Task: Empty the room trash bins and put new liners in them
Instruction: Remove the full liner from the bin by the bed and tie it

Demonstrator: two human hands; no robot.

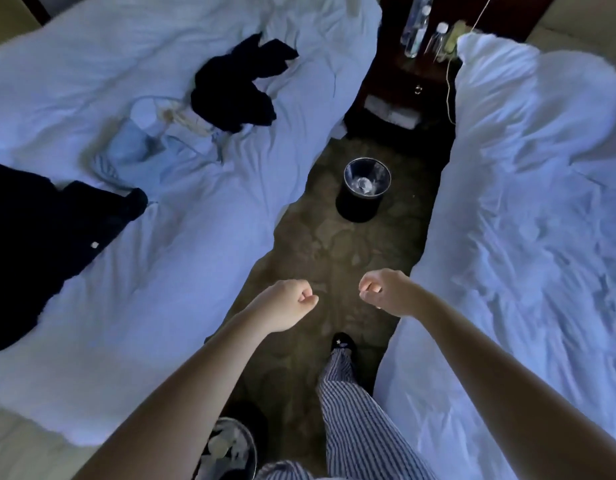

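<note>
Both arms reach forward over the aisle between two unmade beds. The left hand (292, 304) is curled into a fist with nothing in it, and the right hand (386, 292), just beside it but not touching, is curled too, thumb tip close to the fingertips (whether it pinches anything too small to see, I cannot tell). A black trash bin (358, 207) stands upright on the patterned carpet (327, 244) farther along the aisle, well apart from the hands, with a clear liner and something crumpled and pale at its bottom. A second bin (254, 455) sits near, under the left forearm, holding crumpled white scraps. The left bed (161, 271) carries a black garment (237, 95), light blue clothing (137, 147) and another dark garment (40, 230) at the left edge. The right bed (524, 237) shows only rumpled white bedding. At the far end a dark nightstand (410, 77) holds clear bottles (415, 32). A striped trouser leg (355, 427) and a dark shoe (342, 342) step onto the carpet.
</note>
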